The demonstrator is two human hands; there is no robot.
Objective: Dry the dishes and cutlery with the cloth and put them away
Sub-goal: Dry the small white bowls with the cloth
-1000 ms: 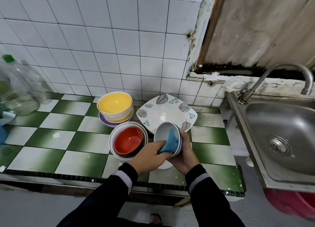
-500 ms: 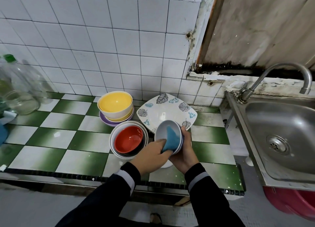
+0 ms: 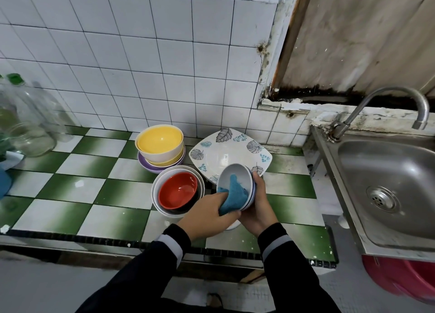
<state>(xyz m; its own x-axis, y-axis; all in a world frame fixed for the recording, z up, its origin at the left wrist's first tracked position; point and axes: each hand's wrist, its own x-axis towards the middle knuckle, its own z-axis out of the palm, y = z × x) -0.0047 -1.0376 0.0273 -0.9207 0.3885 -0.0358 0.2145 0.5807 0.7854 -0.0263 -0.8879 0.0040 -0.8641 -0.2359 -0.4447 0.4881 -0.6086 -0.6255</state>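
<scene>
A small white bowl with a blue rim [image 3: 231,177] is tilted toward me above the counter's front edge. My right hand [image 3: 256,207] holds it from behind and below. My left hand [image 3: 207,216] presses a blue cloth [image 3: 233,194] into the bowl's inside. To the left stands a red bowl [image 3: 177,190] nested in white bowls [image 3: 157,183]. Behind them a yellow bowl [image 3: 160,140] sits stacked on a purple dish [image 3: 147,167]. A square white plate with leaf prints [image 3: 233,148] lies behind the held bowl.
The green and white checkered counter [image 3: 94,185] meets a white tiled wall [image 3: 141,77]. Clear bottles and a jar [image 3: 28,124] stand at the far left. A steel sink [image 3: 388,190] with a curved tap [image 3: 400,101] is on the right, a red tub [image 3: 404,279] below it.
The cloth has slid round inside the bowl, and the bowl has turned slightly in my right hand. The bowls and plate on the counter have not moved.
</scene>
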